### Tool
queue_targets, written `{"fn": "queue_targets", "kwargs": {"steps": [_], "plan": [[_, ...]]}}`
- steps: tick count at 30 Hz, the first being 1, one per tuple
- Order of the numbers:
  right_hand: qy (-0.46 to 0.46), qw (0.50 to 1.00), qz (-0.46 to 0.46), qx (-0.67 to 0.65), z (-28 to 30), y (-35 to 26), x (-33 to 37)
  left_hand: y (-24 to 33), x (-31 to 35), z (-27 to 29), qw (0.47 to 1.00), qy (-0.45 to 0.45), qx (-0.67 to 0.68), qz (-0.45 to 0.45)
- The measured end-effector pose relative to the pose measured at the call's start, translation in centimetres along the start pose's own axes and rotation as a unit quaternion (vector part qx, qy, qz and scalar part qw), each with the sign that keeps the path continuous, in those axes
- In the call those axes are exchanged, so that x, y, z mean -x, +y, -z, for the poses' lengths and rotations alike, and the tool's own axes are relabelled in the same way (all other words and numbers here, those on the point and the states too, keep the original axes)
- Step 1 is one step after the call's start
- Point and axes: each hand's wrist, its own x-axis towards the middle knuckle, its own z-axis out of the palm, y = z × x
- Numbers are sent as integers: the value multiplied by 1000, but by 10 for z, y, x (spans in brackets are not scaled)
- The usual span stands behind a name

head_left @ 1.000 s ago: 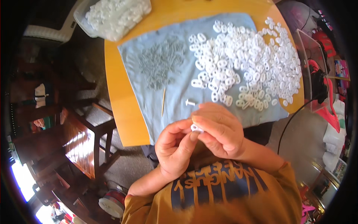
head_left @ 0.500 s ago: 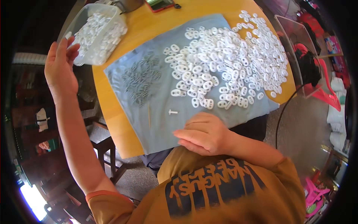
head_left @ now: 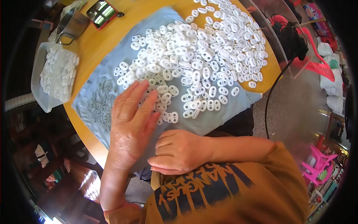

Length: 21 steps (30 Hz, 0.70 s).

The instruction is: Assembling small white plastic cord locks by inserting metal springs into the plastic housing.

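Note:
My left hand (head_left: 132,115) is open, its fingers stretched out over the near left edge of the heap of white plastic pieces (head_left: 186,48). These are small ovals with two holes, like cord locks. Close beside it, my right hand (head_left: 181,151) is curled closed near the cloth's front edge; anything inside it is hidden. The blue-grey cloth (head_left: 220,119) lies under the heap. On its left part is a pile of thin grey metal bits (head_left: 99,104), perhaps springs, partly covered by my left hand.
At the table's left edge stands a clear plastic tub (head_left: 41,89) of small white pieces. Behind it are a metal mug (head_left: 72,24) and a phone in a red case (head_left: 101,15). A clear bin (head_left: 263,22) and black cable (head_left: 267,112) are to the right of the wooden table (head_left: 126,16).
My left hand has come from the tub back over the cloth, beside my right hand, which stays closed. The view has shifted. The white T-shaped piece on the cloth no longer shows.

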Motion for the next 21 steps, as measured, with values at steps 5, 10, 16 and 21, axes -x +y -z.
{"fn": "queue_targets", "kwargs": {"steps": [5, 10, 16, 21], "plan": [[12, 1000, 2, -1, 2, 3, 1, 4, 6, -1, 998, -36, 29, -37], [-13, 1000, 11, -13, 3, 7, 5, 0, 7, -2, 999, 15, 29, -26], [21, 1000, 21, 5, -5, 5, 7, 19, -18, -6, 994, 29, 76, -70], [-24, 992, -71, -104, -9, 4, 10, 31, -40, -16, 990, -8, 68, -121]]}}
